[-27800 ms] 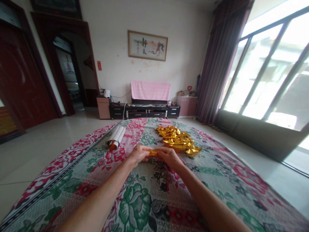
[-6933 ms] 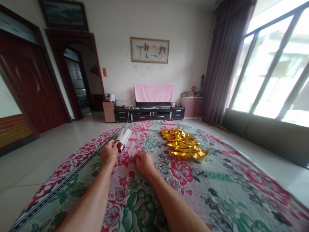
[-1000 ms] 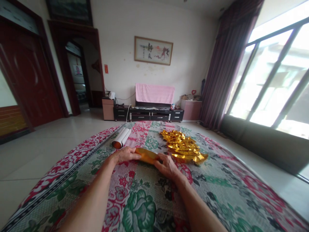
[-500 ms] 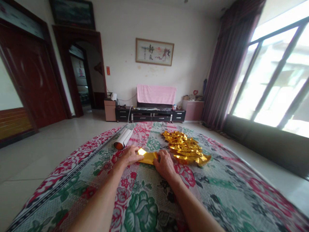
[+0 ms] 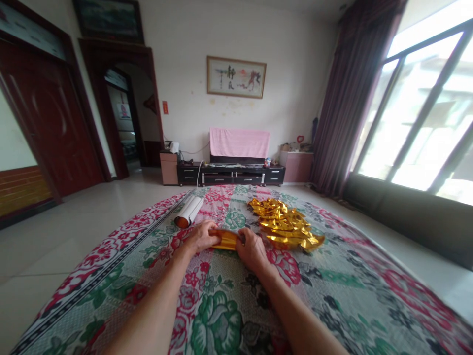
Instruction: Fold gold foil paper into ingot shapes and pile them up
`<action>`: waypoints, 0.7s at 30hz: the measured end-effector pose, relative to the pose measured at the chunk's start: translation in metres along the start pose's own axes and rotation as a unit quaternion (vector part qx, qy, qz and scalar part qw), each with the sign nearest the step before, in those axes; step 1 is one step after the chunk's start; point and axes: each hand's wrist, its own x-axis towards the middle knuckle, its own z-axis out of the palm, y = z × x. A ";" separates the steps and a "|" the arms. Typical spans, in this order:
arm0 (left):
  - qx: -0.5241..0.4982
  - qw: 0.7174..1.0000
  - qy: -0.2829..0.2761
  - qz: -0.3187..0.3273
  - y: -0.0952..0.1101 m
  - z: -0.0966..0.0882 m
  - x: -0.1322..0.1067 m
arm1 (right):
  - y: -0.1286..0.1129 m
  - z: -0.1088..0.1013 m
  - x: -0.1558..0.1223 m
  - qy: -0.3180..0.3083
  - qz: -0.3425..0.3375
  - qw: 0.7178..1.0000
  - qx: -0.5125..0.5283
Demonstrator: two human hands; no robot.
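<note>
1. Gold showed between the two bare hands. The left hand [image 5: 201,238] had its fingers curled down over one end of a strip of shiny gold foil paper [image 5: 227,239], and the right hand [image 5: 251,248] was closed on the other end.
2. Gripped at both ends and kept low, the strip looked drawn taut, probably so that it stayed flat and its edges stayed in line under the thumbs.
3. It rested on a flowered red, green and grey cloth spread [image 5: 218,315], just ahead of both forearms.
4. Near the right hand lay a heap of crinkled, folded gold foil pieces [image 5: 286,224], gathered to one side where that hand could likely reach it.
5. Beyond the left hand lay a white paper roll with an orange end [image 5: 189,212], apart from the heap and close enough to draw on.
6. Farther off, a pink towel [image 5: 239,143] hung over a low black cabinet [image 5: 229,174] below a framed calligraphy picture [image 5: 236,76].
</note>
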 end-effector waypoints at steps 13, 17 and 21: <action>-0.474 0.867 -0.021 -0.154 0.011 -0.001 0.000 | 0.005 0.000 0.006 0.049 0.037 0.983 0.173; -0.570 0.802 -0.034 -0.177 0.013 -0.002 -0.001 | 0.005 0.002 0.006 0.043 0.039 0.972 0.228; -0.585 0.792 -0.003 -0.174 0.010 0.002 0.000 | 0.005 0.002 0.008 0.024 0.061 0.935 0.349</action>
